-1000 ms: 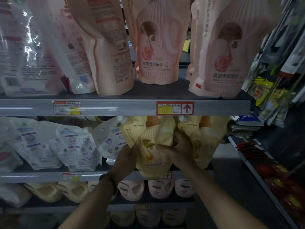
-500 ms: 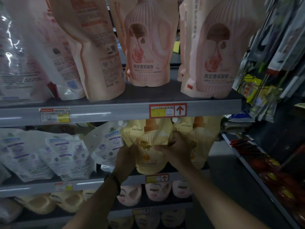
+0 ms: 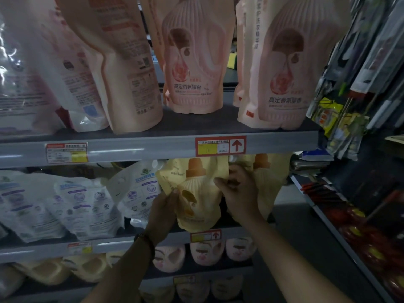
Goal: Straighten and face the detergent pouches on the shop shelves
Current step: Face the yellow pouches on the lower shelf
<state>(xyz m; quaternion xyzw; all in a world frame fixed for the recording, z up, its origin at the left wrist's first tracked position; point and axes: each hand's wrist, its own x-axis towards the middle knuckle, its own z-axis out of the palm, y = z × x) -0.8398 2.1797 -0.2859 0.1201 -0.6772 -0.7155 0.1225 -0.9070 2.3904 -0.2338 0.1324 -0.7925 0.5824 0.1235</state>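
Pinch grips hold the soft yellow detergent pouch [image 3: 197, 200] mid-frame: your left hand [image 3: 162, 207] on its left edge, your right hand [image 3: 239, 193] on its right, base at the grey shelf lip [image 3: 122, 245].

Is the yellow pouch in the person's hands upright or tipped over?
Upright: the yellow pouch shows its printed cap on top, base down; left hand and right hand grip its sides.

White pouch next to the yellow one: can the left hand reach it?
Probably yes: the white pouch leans right beside the left hand, nothing between them, but that hand grips the yellow pouch now.
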